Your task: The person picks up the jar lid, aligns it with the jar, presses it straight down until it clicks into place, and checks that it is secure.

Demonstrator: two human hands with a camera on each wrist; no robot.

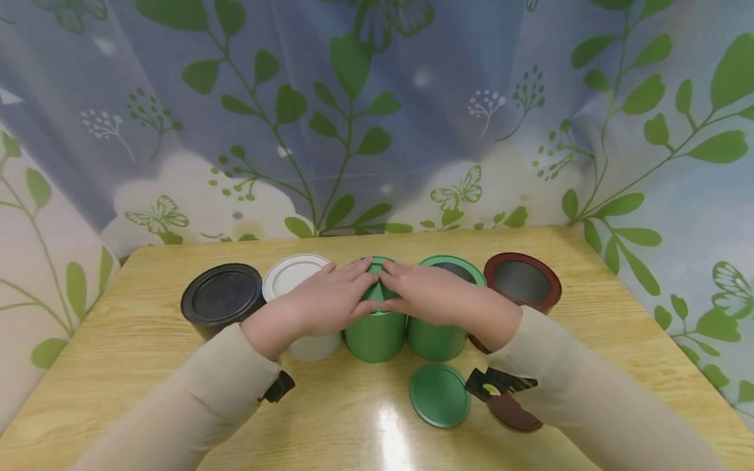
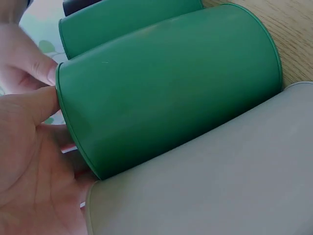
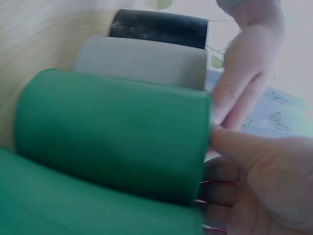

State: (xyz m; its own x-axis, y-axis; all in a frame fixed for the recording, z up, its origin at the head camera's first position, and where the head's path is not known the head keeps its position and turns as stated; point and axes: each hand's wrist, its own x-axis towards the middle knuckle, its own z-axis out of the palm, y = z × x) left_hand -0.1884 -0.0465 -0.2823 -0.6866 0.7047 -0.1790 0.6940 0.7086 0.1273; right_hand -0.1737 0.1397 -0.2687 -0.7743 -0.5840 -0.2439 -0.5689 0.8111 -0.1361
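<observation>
A row of cylindrical canisters stands on the table, with a green canister [image 1: 376, 339] in the middle. My left hand [image 1: 331, 297] and right hand [image 1: 432, 291] lie over its green lid [image 1: 379, 296] from both sides, fingers extended and fingertips close together. In the left wrist view, the thumb of my left hand [image 2: 29, 142] sits right at the rim. From the right wrist view, my right hand [image 3: 266, 181] likewise has its thumb at the rim, with the other fingers over the top. A second green canister [image 1: 437, 341], dark inside its open top, stands beneath my right hand and wrist.
A white canister [image 1: 291, 271] and a black canister [image 1: 220, 296], both lidded, stand on the left. On the right is an open dark red canister [image 1: 554, 288]. A loose green lid [image 1: 440, 396] and a dark red lid [image 1: 514, 413] lie in front, on the wooden table [image 1: 330, 418].
</observation>
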